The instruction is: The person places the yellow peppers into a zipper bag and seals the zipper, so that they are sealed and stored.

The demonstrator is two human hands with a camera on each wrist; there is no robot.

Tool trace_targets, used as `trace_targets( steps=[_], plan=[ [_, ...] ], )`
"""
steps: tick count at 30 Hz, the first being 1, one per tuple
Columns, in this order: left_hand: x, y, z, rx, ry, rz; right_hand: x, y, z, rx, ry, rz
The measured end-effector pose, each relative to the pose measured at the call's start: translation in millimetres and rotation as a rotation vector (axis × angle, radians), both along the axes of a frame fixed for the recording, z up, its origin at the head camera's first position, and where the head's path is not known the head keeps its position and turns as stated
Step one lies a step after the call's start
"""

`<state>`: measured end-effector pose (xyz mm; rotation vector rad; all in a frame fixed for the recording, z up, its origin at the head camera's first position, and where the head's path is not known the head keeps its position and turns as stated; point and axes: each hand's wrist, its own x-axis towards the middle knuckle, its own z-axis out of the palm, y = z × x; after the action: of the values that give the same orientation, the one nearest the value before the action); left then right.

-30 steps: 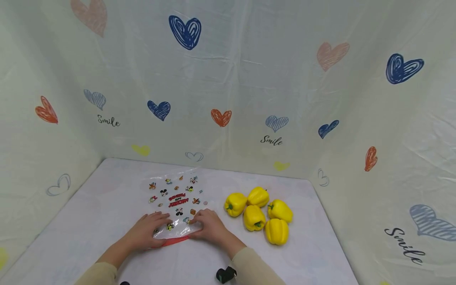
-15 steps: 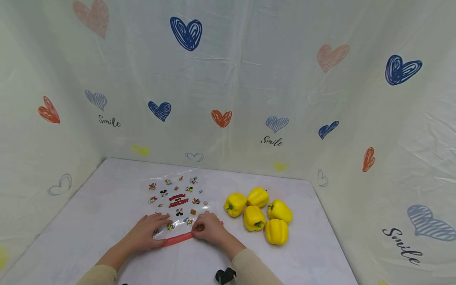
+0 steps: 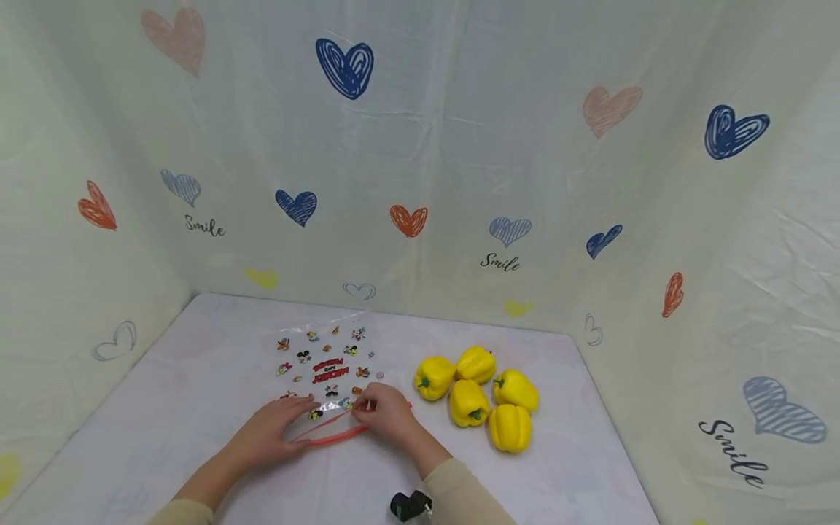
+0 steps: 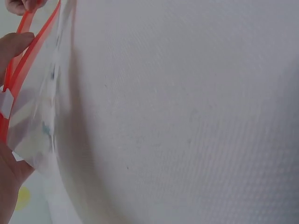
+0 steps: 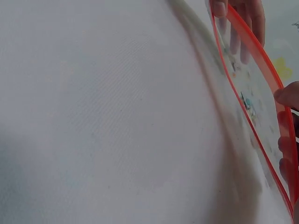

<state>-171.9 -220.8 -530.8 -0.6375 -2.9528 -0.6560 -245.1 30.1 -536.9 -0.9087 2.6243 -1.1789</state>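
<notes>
A clear zip bag [image 3: 331, 368] printed with small cartoon figures lies on the table, its red-edged mouth towards me. That mouth gapes, with its two red edges [image 5: 243, 109] parted. My left hand [image 3: 275, 430] holds the mouth's left part; its thumb [image 4: 18, 44] lies on the red strip in the left wrist view. On the other side, my right hand [image 3: 389, 415] pinches the upper edge between curled fingertips. A white slider [image 4: 5, 102] sits on the red strip near the left thumb. Several yellow bell peppers [image 3: 469, 402] stand grouped right of the bag.
The white table [image 3: 564, 467] meets a white curtain [image 3: 453, 168] with printed hearts at its back and sides. A small black object [image 3: 408, 505] shows by the right sleeve [image 3: 462, 496] near the front.
My right hand has gone from resting on the bag to pinching its edge, and has lifted it slightly away from me. The red edges have parted. The peppers have stayed put.
</notes>
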Motion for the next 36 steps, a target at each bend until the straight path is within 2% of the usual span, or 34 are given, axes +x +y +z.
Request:
trace_targets(
  steps=[7,12,14,19,21,24,31,36],
  plan=[
    [5.5,4.4,7.4,0.07,0.008,0.071,-0.2,-4,16.1,-0.057,0.098,-0.034],
    [8.6,5.8,8.8,0.107,0.039,0.085,0.6,-6,25.9,-0.084,0.072,-0.073],
    [9.8,5.9,8.3,0.105,0.105,0.068,0.9,-7,28.6,-0.101,0.059,-0.089],
    [12.4,5.6,8.6,0.081,0.382,0.01,1.3,-9,35.8,-0.143,0.036,-0.126],
    [13.0,5.7,8.7,0.072,0.458,0.0,1.5,-10,38.8,-0.15,0.031,-0.14],
    [13.6,7.1,8.3,0.055,0.5,-0.007,1.9,-11,42.1,-0.16,0.039,-0.156],
    [13.9,10.6,9.3,0.093,0.649,-0.084,2.7,-11,46.9,-0.182,0.063,-0.18],
    [14.9,12.9,10.9,0.096,0.66,-0.072,4.0,-10,51.5,-0.208,0.077,-0.173]
  ],
)
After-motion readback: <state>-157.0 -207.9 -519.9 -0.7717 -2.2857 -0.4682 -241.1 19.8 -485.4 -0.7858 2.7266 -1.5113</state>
